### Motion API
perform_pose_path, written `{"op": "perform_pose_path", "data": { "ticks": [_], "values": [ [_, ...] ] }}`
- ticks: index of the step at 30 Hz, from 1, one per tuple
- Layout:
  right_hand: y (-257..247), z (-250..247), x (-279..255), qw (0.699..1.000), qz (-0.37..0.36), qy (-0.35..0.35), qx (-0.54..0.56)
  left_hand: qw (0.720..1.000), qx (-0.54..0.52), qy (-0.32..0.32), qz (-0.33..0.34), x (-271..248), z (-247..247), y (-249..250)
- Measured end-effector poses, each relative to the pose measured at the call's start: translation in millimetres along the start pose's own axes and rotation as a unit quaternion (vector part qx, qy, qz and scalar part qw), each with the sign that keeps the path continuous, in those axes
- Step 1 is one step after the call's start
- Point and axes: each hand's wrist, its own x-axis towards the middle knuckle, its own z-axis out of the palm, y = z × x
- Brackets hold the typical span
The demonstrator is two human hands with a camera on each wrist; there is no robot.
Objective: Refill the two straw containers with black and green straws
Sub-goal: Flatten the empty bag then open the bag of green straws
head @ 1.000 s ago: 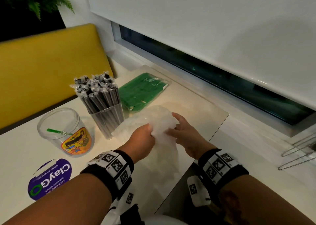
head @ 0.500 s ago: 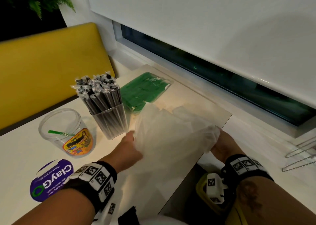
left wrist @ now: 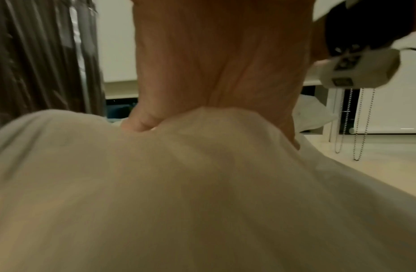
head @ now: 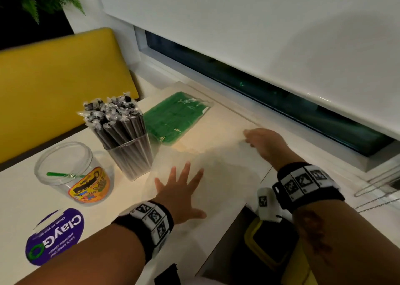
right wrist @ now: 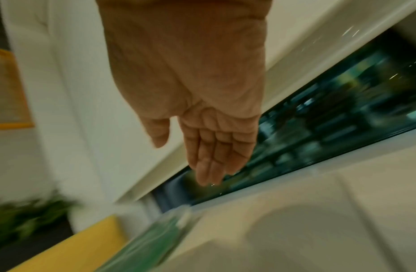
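Pressing L hand [head: 180, 195] flat on table [head: 15, 198], yellow bench [head: 54, 85] behind.

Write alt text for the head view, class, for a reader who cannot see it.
A left hand presses flat, fingers spread, on an empty clear bag on a white table, while the right hand reaches forward, open. Behind stand a tub packed with black straws, a jar holding one green straw, and a pack of green straws.
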Motion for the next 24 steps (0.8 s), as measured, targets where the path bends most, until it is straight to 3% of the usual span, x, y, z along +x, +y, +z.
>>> {"op": "perform_pose_path", "data": {
  "ticks": [3, 6, 8, 10, 12, 13, 15, 17, 18, 19, 21, 23, 24],
  "values": [
    [-42.6, 44.4, 1.8, 0.982, -0.036, -0.172, -0.065, 0.999, -0.012, -0.030, 0.010, 1.5, 4.8, 12.2],
    [-47.3, 84.1, 0.1, 0.955, -0.102, -0.197, -0.195, 0.998, -0.022, -0.050, -0.006, 3.6, 7.0, 10.8],
    [-32.3, 84.9, 9.2, 0.978, -0.097, -0.125, -0.137, 0.997, -0.015, -0.069, -0.028, -0.4, 11.9, -2.6],
    [-11.5, 69.5, 19.9, 0.998, 0.003, 0.025, 0.056, 0.995, 0.001, -0.090, -0.040, -4.0, 16.4, -15.1],
    [6.4, 53.0, 25.4, 0.960, 0.089, 0.146, 0.222, 0.995, -0.012, -0.093, -0.044, -5.1, 14.9, -19.9],
    [11.4, 47.8, 24.9, 0.947, 0.109, 0.157, 0.259, 0.996, -0.033, -0.078, -0.042, -5.9, 10.8, -19.4],
    [17.2, 40.3, 21.5, 0.942, 0.138, 0.093, 0.292, 0.993, -0.109, 0.040, -0.038, -6.3, 2.8, -18.9],
    [25.3, 31.5, 13.6, 0.942, 0.177, -0.025, 0.283, 0.954, -0.193, 0.219, -0.064, -10.0, 0.7, -20.6],
    [31.6, 27.3, 11.9, 0.955, 0.182, -0.082, 0.221, 0.932, -0.222, 0.270, -0.095, -12.2, 1.6, -22.5],
    [37.4, 23.8, 9.3, 0.966, 0.184, -0.127, 0.132, 0.918, -0.245, 0.282, -0.132, -14.8, 3.9, -23.9],
    [46.7, 24.1, 4.2, 0.969, 0.172, -0.176, -0.011, 0.900, -0.293, 0.242, -0.212, -17.8, 9.9, -23.1],
    [46.9, 30.0, 0.7, 0.977, 0.146, -0.153, -0.020, 0.869, -0.352, 0.201, -0.284, -15.0, 12.4, -19.0],
    [46.9, 34.4, 0.6, 0.982, 0.138, -0.129, 0.030, 0.845, -0.391, 0.194, -0.311, -11.6, 12.5, -18.0]
  ]
}}
